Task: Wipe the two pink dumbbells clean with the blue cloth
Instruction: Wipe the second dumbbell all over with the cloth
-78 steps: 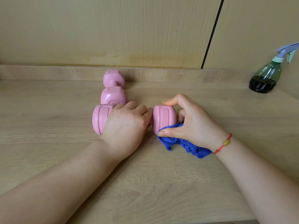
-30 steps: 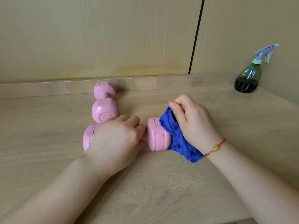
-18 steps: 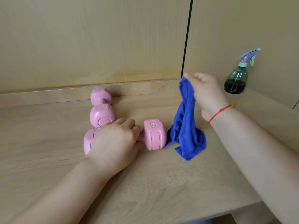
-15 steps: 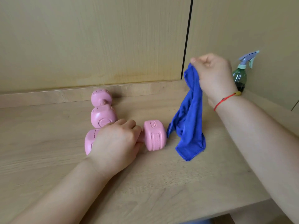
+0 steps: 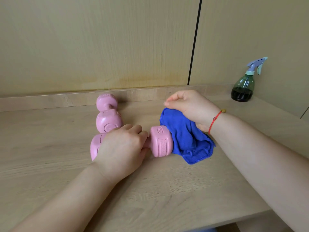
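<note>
Near dumbbell (image 5: pixel 161 142) lies crosswise on the worktop (image 5: pixel 50 148). Left grip (image 5: pixel 122 148) is wrapped round its handle, fingers curled over the top, hiding the bar & part of the left head. Right grip (image 5: pixel 190 108) sits above & just right of the right head, fingers curled in, clutching the bunched top of the cloth (image 5: pixel 185 138) under the palm. Cloth hangs down vs the right head's end face, lower edge crumpled on the worktop. Far dumbbell (image 5: pixel 108 121) lies front-to-back behind the first, its near head touching or just beside the left grip's knuckles, can't tell which. Its far head is near the back ledge (image 5: pixel 50 101). Red cord (image 5: pixel 214 118) on right wrist. Spray bottle (image 5: pixel 243 87) stands upright back right, well apart, w/ dark liquid at the bottom.
</note>
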